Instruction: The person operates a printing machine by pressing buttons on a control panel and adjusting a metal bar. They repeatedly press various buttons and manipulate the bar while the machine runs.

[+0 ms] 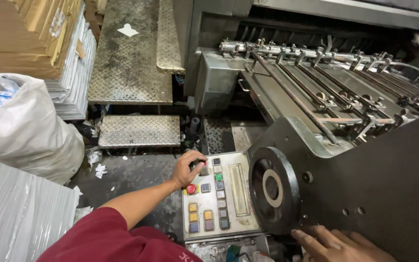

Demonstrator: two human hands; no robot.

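Two hands in view: left hand (pixel 188 168) on the control panel (pixel 241 219), right hand (pixel 338 244) at the lower edge of the black machine cover (pixel 389 179)

One control panel, with one red round button (pixel 191 189), one green button (pixel 218 177), one long rectangular window (pixel 238 189)

One black handwheel (pixel 272 189)

Two checker-plate steps (pixel 139 131), (pixel 129 63)

One white sack (pixel 25 128)

Two stacks of wrapped sheets (pixel 76 73), (pixel 18 213)

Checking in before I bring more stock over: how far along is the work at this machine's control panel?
No sheet shows on the grey metal feed table. In hand: the left hand presses a button at the top of the grey panel of coloured square buttons, beside the round red button; the right hand rests flat on the black side cover. Nothing runs yet.
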